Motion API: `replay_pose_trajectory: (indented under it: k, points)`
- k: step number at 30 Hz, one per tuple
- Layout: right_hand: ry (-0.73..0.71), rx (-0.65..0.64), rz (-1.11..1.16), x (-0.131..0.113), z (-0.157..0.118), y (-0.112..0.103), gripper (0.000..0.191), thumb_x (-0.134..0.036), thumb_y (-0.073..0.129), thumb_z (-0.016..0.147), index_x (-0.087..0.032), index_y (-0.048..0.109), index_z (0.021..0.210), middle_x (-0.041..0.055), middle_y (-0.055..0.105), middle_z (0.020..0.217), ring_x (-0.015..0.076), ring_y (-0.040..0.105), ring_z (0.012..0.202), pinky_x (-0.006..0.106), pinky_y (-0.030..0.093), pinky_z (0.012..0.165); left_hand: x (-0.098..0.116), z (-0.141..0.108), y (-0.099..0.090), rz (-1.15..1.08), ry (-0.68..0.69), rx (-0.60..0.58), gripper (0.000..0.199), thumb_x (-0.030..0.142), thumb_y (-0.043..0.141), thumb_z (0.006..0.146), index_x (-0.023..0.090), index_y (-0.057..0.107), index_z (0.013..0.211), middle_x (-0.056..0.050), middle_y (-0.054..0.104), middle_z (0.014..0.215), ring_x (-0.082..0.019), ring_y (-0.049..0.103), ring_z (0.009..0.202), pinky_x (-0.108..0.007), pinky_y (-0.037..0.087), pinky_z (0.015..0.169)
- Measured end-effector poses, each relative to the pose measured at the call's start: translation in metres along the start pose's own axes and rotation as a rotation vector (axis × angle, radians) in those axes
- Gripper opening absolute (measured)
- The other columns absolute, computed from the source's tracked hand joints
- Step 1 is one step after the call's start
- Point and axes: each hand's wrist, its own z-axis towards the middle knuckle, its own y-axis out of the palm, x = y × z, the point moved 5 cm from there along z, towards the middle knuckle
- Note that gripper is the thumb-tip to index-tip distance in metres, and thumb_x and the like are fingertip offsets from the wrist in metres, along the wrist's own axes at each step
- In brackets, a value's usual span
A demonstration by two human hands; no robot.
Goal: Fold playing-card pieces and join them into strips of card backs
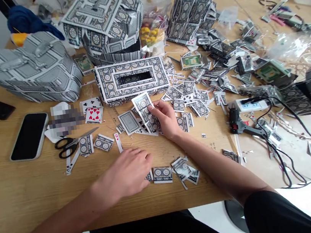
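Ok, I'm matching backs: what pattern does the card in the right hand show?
Card: grey-and-white medallions, best in the head view.

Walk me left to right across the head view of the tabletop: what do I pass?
Black smartphone → black-handled scissors → left hand → right hand pinching card pieces → hot glue gun

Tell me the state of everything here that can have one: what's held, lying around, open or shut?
right hand: pinching a strip of cut playing cards
strip of cut playing cards: lifted off the table
left hand: resting on the table, fingers curled, nothing visibly held
scissors: lying flat, blades closed
smartphone: lying screen up, screen dark
hot glue gun: lying on its side, cord trailing
card-covered tissue box: top slot open
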Motion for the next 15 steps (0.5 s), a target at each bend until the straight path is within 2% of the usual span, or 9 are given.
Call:
replay_pose_trajectory:
  k: [2,3,6,8,11,13,15]
  points:
    - [0.008,-0.001,-0.004,0.0,0.0,0.0,0.029,-0.048,0.081,0.083,-0.023,0.066,0.087,-0.0017,0.065,0.08,0.0138,0.054,0.072,0.028,0.044,0.067,-0.007,0.002,-0.003,-0.013,0.027,-0.055,0.028,0.03,0.082,0.086,0.016,0.066,0.104,-0.01,0.076,0.108,-0.031,0.074,0.102,-0.041,0.056,0.088]
    - [0.013,-0.002,-0.01,-0.001,0.0,0.0,0.03,-0.049,0.081,0.082,-0.023,0.066,0.087,-0.0019,0.064,0.079,0.0138,0.054,0.071,0.029,0.044,0.067,-0.015,0.003,-0.008,-0.016,-0.006,-0.053,0.025,0.028,0.079,0.087,0.017,0.065,0.104,-0.01,0.075,0.108,-0.03,0.074,0.099,-0.04,0.055,0.085]
    - [0.021,-0.006,-0.016,-0.001,0.0,0.0,0.033,-0.051,0.082,0.081,-0.023,0.065,0.086,-0.0024,0.062,0.076,0.0137,0.052,0.069,0.028,0.043,0.064,-0.047,0.008,-0.027,-0.051,-0.101,0.027,0.022,0.028,0.073,0.086,0.019,0.063,0.103,-0.01,0.073,0.109,-0.029,0.072,0.095,-0.039,0.053,0.078]
    - [0.025,-0.006,-0.009,-0.002,0.0,0.0,0.034,-0.051,0.083,0.081,-0.023,0.064,0.086,-0.0033,0.061,0.073,0.0132,0.051,0.067,0.028,0.041,0.063,-0.071,0.01,-0.039,-0.139,-0.148,0.102,0.023,0.034,0.075,0.082,0.02,0.063,0.098,-0.007,0.072,0.101,-0.026,0.069,0.084,-0.038,0.052,0.072]
    - [0.048,-0.019,-0.002,-0.001,0.0,0.0,0.035,-0.052,0.083,0.08,-0.022,0.066,0.088,-0.0024,0.065,0.075,0.0142,0.055,0.069,0.028,0.043,0.063,-0.102,0.011,-0.05,-0.479,-0.122,0.263,0.033,0.046,0.078,0.081,0.021,0.067,0.101,-0.004,0.071,0.093,-0.022,0.068,0.081,-0.035,0.055,0.073]
    - [0.067,-0.035,0.009,-0.001,0.0,0.001,0.036,-0.051,0.084,0.079,-0.021,0.07,0.094,-0.0003,0.07,0.08,0.0156,0.059,0.073,0.03,0.046,0.066,-0.12,0.008,-0.049,-0.744,-0.132,0.348,0.039,0.049,0.079,0.081,0.021,0.071,0.107,-0.004,0.072,0.092,-0.021,0.069,0.082,-0.033,0.057,0.072]
    - [0.077,-0.052,0.011,-0.001,-0.001,0.002,0.039,-0.05,0.085,0.079,-0.02,0.072,0.1,0.0006,0.072,0.082,0.0161,0.061,0.073,0.031,0.047,0.067,-0.132,0.003,-0.039,-0.949,-0.162,0.377,0.038,0.049,0.078,0.083,0.021,0.072,0.108,-0.004,0.072,0.089,-0.02,0.069,0.078,-0.031,0.057,0.067]
